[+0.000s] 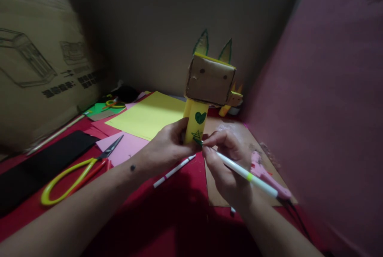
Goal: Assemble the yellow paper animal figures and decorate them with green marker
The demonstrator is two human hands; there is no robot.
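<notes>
- A small pale piece (pixel 232 211) lies at 5 o'clock from the toy, on the red tabletop (pixel 185 209). It is too small to tell what it is.
- The right hand (pixel 229 157) is at 4 o'clock from the toy. Its thumb and fingers are pinched tight on a white marker (pixel 248 176) with a yellow-green band. The green tip is right by the star drawing.
- A second white marker (pixel 174 171) with a pink band lies at 7 o'clock.
- The scissors (pixel 80 177) with yellow and red handles lie at 8 o'clock, their blades over pink paper (pixel 119 149).
- A black flat thing (pixel 44 165) is at 8 o'clock too, farther out.
- The pink glue gun (pixel 269 177) rests at 4 o'clock on a brown cardboard sheet (pixel 215 193).
- The left hand (pixel 170 141) is wrapped around the low part of the toy's yellow body.
- The cardboard toy (pixel 211 79) is upright in the middle. It has two pointy ears, dot eyes, a green heart and a green star under the heart.
- Yellow paper (pixel 149 113) lies at 10 o'clock, with green paper (pixel 98 109) past it.
- A smaller toy (pixel 235 98) peeks out at 1 o'clock, behind the big head.
- A big cardboard box (pixel 36 61) stands at 10 o'clock.
</notes>
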